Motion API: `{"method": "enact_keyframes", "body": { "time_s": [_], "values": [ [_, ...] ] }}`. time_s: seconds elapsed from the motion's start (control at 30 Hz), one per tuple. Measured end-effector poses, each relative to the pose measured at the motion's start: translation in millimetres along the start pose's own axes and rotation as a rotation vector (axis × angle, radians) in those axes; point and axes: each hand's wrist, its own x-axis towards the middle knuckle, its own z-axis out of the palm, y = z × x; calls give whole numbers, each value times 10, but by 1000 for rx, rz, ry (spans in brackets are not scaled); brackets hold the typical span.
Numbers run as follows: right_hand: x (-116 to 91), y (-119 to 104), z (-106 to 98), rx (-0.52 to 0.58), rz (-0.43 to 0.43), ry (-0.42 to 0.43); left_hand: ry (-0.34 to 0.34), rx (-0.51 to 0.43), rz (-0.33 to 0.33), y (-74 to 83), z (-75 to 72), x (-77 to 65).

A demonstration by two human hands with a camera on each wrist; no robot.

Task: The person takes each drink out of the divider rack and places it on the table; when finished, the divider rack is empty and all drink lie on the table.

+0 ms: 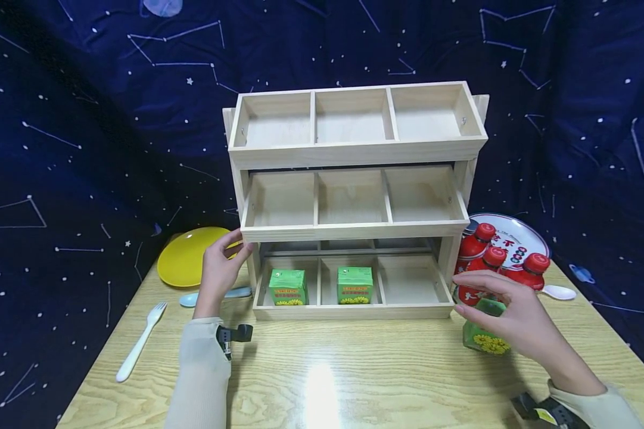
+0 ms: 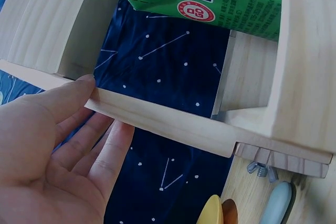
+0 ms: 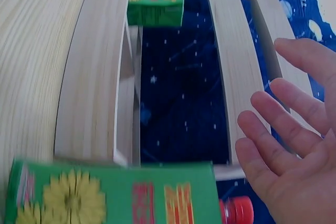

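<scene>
A three-tier wooden shelf (image 1: pixel 354 231) with divided trays stands on the table. My left hand (image 1: pixel 220 271) holds its left side post (image 2: pixel 163 121), thumb on one face and fingers on the other in the left wrist view. On the right, my right hand (image 1: pixel 520 322) hovers with fingers spread and slightly bent, holding nothing. Partly hidden behind it stands a green drink carton (image 1: pixel 474 339) with yellow flowers, also in the right wrist view. Two more green cartons sit in the bottom tray, one in the left compartment (image 1: pixel 288 287) and one in the middle (image 1: pixel 355 285).
Several red-capped bottles (image 1: pixel 531 271) crowd beside the shelf's right side, before a white patterned plate (image 1: pixel 515 229). A white spoon (image 1: pixel 559 292) lies near them. At left are a yellow plate (image 1: pixel 184 262), a blue spoon (image 1: pixel 189 300) and a white fork (image 1: pixel 142 341).
</scene>
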Motion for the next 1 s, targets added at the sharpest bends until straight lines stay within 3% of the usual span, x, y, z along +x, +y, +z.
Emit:
{"method": "enact_keyframes", "body": {
  "time_s": [0.3,0.67,1.0],
  "values": [
    [180,-166,387,80,-88,-24,1,-3,19,-27,-4,-3],
    [448,-243,850,169,-92,-87,1,1,13,-26,2,3],
    [693,-279,1148,248,-109,-127,2,5,6,-25,2,5]
  ]
}}
